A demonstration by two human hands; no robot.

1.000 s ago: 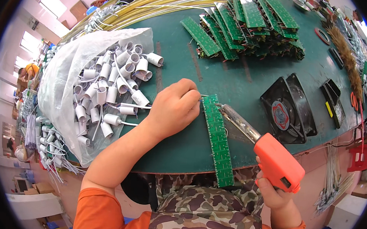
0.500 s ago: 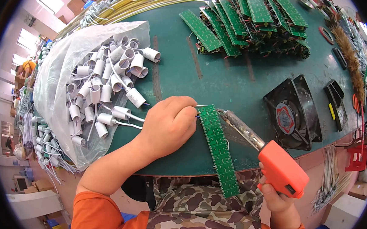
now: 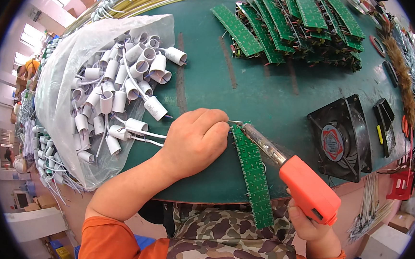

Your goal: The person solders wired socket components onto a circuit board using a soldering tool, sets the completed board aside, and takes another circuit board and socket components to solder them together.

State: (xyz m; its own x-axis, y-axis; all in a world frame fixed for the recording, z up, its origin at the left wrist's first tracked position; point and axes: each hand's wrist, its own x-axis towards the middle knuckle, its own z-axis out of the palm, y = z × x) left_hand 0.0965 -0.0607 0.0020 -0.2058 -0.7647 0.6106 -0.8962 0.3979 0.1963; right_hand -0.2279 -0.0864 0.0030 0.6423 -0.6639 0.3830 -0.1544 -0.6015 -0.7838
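Fan: black, with a red-and-white hub label, standing on the green table to your right; take this fan as the mark for every place below.
Board: the narrow green board is left of the fan, its near end reaching past the table edge over your camouflage apron.
Right hand: your right hand, nearer to you than the fan, is wrapped around the handle of the iron.
Iron: the red-handled iron slants up and left, away from the fan, its tip at the board's far end; contact is too small to make out.
Left hand: your left hand, well left of the fan, has its fingers curled in, pinching a thin strand that runs to the board's far end; the fingertips are hidden.
Sockets: white sockets with cables, heaped far left of the fan, on and beside a clear bag.
Stack: green boards piled beyond the fan, overlapping.
Holder: a black holder with a yellow piece, just right of the fan.
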